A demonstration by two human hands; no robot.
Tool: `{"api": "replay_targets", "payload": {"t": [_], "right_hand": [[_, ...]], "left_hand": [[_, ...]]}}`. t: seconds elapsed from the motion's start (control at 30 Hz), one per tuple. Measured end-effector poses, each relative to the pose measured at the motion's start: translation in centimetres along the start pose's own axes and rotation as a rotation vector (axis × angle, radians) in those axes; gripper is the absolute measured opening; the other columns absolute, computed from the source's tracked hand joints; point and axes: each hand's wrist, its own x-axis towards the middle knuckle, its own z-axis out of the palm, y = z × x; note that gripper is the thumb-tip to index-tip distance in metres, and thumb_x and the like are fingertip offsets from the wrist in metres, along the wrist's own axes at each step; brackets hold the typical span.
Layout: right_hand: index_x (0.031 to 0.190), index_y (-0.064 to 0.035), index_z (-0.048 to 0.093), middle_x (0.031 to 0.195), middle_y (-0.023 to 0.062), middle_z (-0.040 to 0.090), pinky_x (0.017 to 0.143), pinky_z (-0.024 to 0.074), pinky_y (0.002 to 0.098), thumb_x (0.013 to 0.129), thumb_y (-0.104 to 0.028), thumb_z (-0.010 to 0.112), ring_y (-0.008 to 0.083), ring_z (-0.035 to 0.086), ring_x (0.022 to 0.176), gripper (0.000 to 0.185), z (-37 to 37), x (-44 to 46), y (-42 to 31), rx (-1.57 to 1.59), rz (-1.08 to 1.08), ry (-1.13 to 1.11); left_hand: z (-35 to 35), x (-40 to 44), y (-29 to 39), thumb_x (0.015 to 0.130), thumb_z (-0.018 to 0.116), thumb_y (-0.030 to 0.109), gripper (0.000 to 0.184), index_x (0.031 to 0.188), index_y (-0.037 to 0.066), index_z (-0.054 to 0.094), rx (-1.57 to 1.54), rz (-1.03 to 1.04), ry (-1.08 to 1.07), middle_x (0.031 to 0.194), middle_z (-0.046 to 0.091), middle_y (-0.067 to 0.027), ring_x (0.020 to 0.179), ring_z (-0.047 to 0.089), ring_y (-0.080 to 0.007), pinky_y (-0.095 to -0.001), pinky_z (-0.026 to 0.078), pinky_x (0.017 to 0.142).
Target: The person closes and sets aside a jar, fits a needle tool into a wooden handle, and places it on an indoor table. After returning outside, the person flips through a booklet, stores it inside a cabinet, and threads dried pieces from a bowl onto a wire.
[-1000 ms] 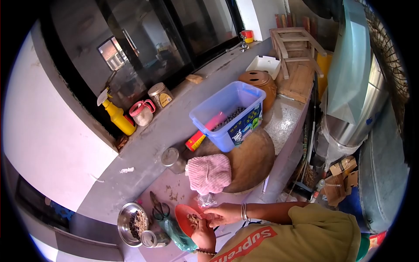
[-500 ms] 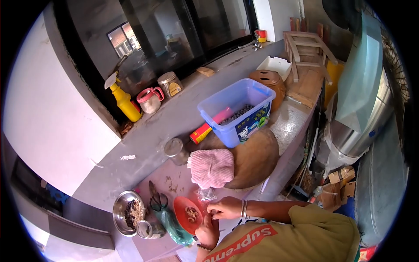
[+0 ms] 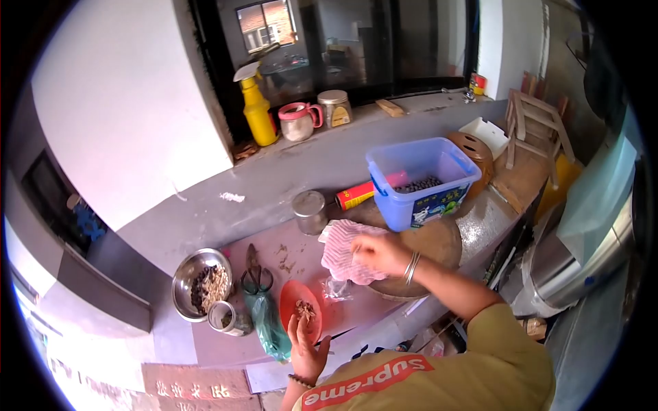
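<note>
My left hand (image 3: 306, 351) is at the near side of an orange-red plastic bowl (image 3: 290, 296), fingers stretched out over its rim, close to the pale shredded bits inside. My right hand (image 3: 385, 254) is on a folded pink ribbed cloth (image 3: 338, 255), fingers bent and pinched together at its surface; how much cloth they grip is partly hidden. Under the cloth's near edge lies a crumpled clear plastic bag (image 3: 336, 290). Left of the bowl are a green plastic bag (image 3: 267, 327) and dark-handled scissors (image 3: 255, 274).
A steel bowl (image 3: 179, 288) holds dark and pale pieces, beside an open glass jar (image 3: 238, 323). A lidded jar (image 3: 310, 214), a red-yellow tube (image 3: 355, 196) and a blue bin (image 3: 397, 205) of dark round items stand behind, the bin above a round wooden board (image 3: 439, 255).
My right hand has left my left hand at the bowl and moved forward and right onto the pink cloth. My left hand's fingers have spread. The whole view has turned.
</note>
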Motion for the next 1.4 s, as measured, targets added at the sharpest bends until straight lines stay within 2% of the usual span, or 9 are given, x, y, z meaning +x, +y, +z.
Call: {"api": "replay_targets", "payload": {"t": [0.17, 0.47, 0.63, 0.9, 0.97, 1.1, 1.17, 1.27, 1.4], "right_hand": [[0.092, -0.0058, 0.053, 0.063, 0.0003, 0.056, 0.045, 0.0406, 0.0226, 0.080, -0.010, 0.056, 0.0051, 0.050, 0.051, 0.013, -6.5, 8.8, -2.4, 0.053, -0.047, 0.149], [0.086, -0.0050, 0.058, 0.066, 0.0115, 0.061, 0.051, 0.0461, 0.0281, 0.076, -0.013, 0.060, 0.0167, 0.058, 0.053, 0.013, -12.7, 27.6, -5.5, -0.413, -0.289, 0.568], [0.088, -0.0083, 0.060, 0.088, 0.0145, 0.061, 0.076, 0.0457, 0.0380, 0.077, -0.020, 0.057, 0.0313, 0.057, 0.086, 0.017, -11.4, 33.0, -6.0, -0.578, -0.094, 0.604], [0.076, -0.0037, 0.063, 0.087, 0.0177, 0.061, 0.069, 0.0474, 0.0349, 0.075, -0.012, 0.056, 0.0290, 0.060, 0.081, 0.011, -10.0, 36.3, -3.9, -0.925, 0.204, 0.246], [0.080, -0.0038, 0.063, 0.086, 0.0183, 0.061, 0.066, 0.0483, 0.0351, 0.076, -0.010, 0.053, 0.0296, 0.061, 0.076, 0.012, -9.8, 37.2, -2.0, -1.028, 0.130, 0.230], [0.114, -0.0137, 0.053, 0.121, 0.0113, 0.048, 0.091, 0.0371, 0.0408, 0.085, -0.012, 0.044, 0.0290, 0.045, 0.112, 0.031, -7.6, 33.4, -6.2, -1.112, 0.206, 0.208], [0.121, -0.0229, 0.045, 0.126, 0.0085, 0.042, 0.097, 0.0295, 0.0433, 0.087, -0.018, 0.041, 0.0284, 0.034, 0.119, 0.035, -7.1, 34.2, -5.1, -1.092, 0.241, 0.165], [0.124, -0.0245, 0.040, 0.127, 0.0080, 0.042, 0.096, 0.0292, 0.0451, 0.085, -0.022, 0.045, 0.0288, 0.033, 0.120, 0.040, -6.7, 34.4, -3.5, -0.945, 0.250, 0.282], [0.126, -0.0262, 0.035, 0.125, 0.0084, 0.044, 0.093, 0.0324, 0.0462, 0.081, -0.026, 0.052, 0.0303, 0.038, 0.116, 0.049, -7.8, 34.3, -1.9, -0.805, 0.107, 0.436]], "left_hand": [[-1.5, -3.7, -1.7, 0.064, 0.068, 0.006, 0.070, 0.125, 0.006, 0.032, -0.110, -0.182, -0.005, 0.127, 0.030, -0.0194, 0.092, 0.055, -0.0298, -0.0331, 0.049, 0.068], [-3.3, -8.1, -2.6, 0.063, 0.064, -0.003, 0.069, 0.124, 0.005, 0.032, -0.154, -0.404, 0.201, 0.124, 0.034, -0.0149, 0.080, 0.058, -0.0197, -0.0265, 0.048, 0.061], [-4.1, -10.0, -2.0, 0.062, 0.062, -0.006, 0.069, 0.123, 0.004, 0.033, -0.153, -0.519, 0.342, 0.121, 0.036, -0.0142, 0.077, 0.058, -0.0188, -0.0244, 0.049, 0.058], [-4.6, -11.5, -1.5, 0.064, 0.061, -0.005, 0.065, 0.122, 0.003, 0.034, -0.126, -0.648, 0.416, 0.117, 0.041, -0.0142, 0.075, 0.058, -0.0176, -0.0244, 0.048, 0.057], [-4.8, -11.2, -1.4, 0.064, 0.061, -0.005, 0.065, 0.123, 0.002, 0.034, -0.146, -0.665, 0.442, 0.116, 0.041, -0.0144, 0.075, 0.059, -0.0177, -0.0246, 0.048, 0.058], [-6.1, -10.3, 0.3, 0.074, 0.063, 0.017, 0.057, 0.124, 0.008, 0.037, -0.167, -0.787, 0.358, 0.092, 0.055, -0.0103, 0.073, 0.055, -0.0182, -0.0325, 0.047, 0.066], [-5.4, -10.7, -0.7, 0.068, 0.066, 0.006, 0.067, 0.127, 0.007, 0.034, -0.084, -0.627, 0.421, 0.081, 0.055, -0.0100, 0.056, 0.052, -0.0160, -0.0276, 0.044, 0.050], [-5.0, -11.1, -1.2, 0.065, 0.060, -0.004, 0.064, 0.123, 0.002, 0.034, -0.077, -0.631, 0.386, 0.114, 0.042, -0.0144, 0.076, 0.059, -0.0178, -0.0248, 0.048, 0.058], [-4.8, -11.4, -1.4, 0.065, 0.060, -0.005, 0.065, 0.123, 0.002, 0.033, -0.084, -0.618, 0.397, 0.113, 0.043, -0.0144, 0.076, 0.059, -0.0180, -0.0247, 0.048, 0.058]]}}
